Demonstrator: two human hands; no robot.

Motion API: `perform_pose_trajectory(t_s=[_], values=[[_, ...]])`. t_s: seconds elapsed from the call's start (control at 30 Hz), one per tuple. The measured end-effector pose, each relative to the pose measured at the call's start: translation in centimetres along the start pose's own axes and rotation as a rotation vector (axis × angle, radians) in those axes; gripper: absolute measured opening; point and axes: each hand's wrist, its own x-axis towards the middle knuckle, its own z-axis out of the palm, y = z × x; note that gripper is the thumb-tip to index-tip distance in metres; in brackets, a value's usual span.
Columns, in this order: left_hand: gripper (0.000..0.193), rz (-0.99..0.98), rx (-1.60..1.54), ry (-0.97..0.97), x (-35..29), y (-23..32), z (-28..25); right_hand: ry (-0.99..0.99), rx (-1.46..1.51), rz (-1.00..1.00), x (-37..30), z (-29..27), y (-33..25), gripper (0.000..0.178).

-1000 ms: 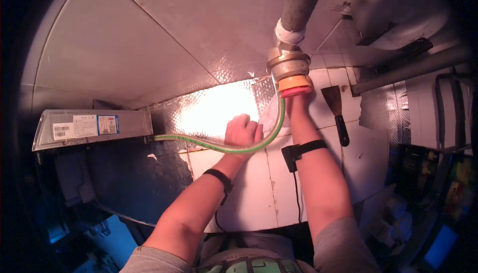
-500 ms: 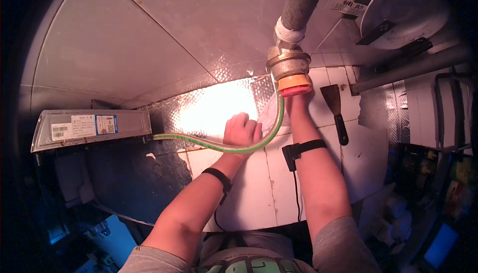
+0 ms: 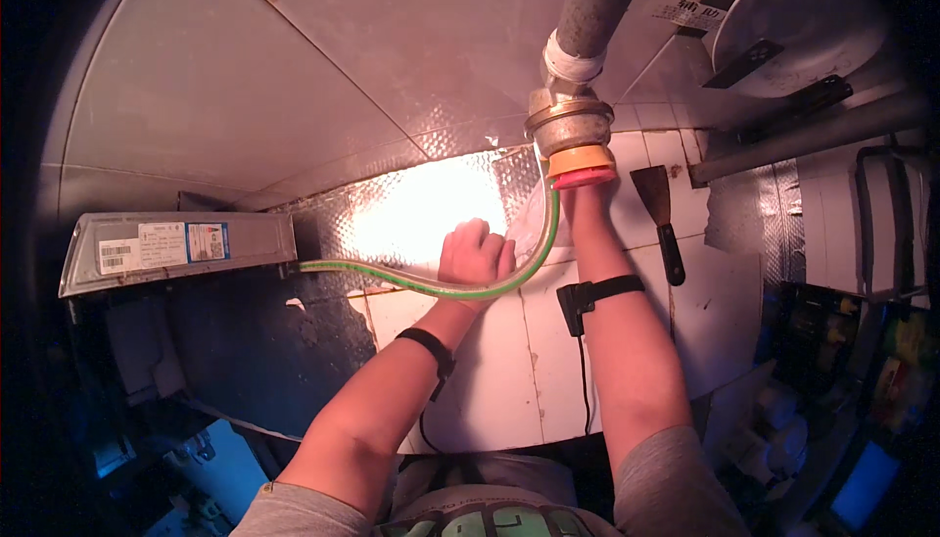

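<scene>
My left hand (image 3: pixel 474 255) is closed, its fingers curled, at the edge of a bright glare on foil-like sheeting. What it holds, if anything, is hidden. A clear hose with a green stripe (image 3: pixel 460 291) passes in front of its wrist. Mostly hidden behind a metal pipe fitting (image 3: pixel 570 126) with an orange and red lower part, my right hand (image 3: pixel 588 200) shows only near the wrist, so its fingers cannot be seen. Pale, crumpled, translucent material (image 3: pixel 530 224) lies between the hands, partly behind the hose.
A scraper (image 3: pixel 659 209) with a black handle lies right of my right forearm on the white tiled surface (image 3: pixel 490 390). A metal hood-like appliance (image 3: pixel 186 253) stands at left. A grey pipe (image 3: pixel 599 8) comes down from above. Round white lid-like object (image 3: pixel 798 23) at upper right.
</scene>
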Motion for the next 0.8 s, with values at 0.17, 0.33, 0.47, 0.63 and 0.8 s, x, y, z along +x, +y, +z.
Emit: perform_pose_trajectory(t_s=[0.17,0.33,0.47,0.63,0.8], values=[[0.018,-0.006,-0.007,-0.005,0.1,0.1,-0.1,0.005,0.185,0.096,0.2,1.2,1.1,0.022],[0.018,-0.005,-0.015,-0.006,0.3,0.5,0.1,0.15,0.352,0.019,1.1,2.1,2.7,0.02],[0.018,-0.013,0.0,-0.008,-0.1,-0.2,-0.3,0.078,0.41,0.187,0.4,0.8,-0.6,0.016],[0.017,-0.007,-0.019,-0.004,0.1,0.2,0.2,0.129,0.021,0.03,0.0,-4.0,-4.9,0.011],[0.017,-0.02,-0.017,-0.024,0.1,0.2,-0.1,0.208,-0.065,0.05,0.0,-2.3,-4.6,0.01]])
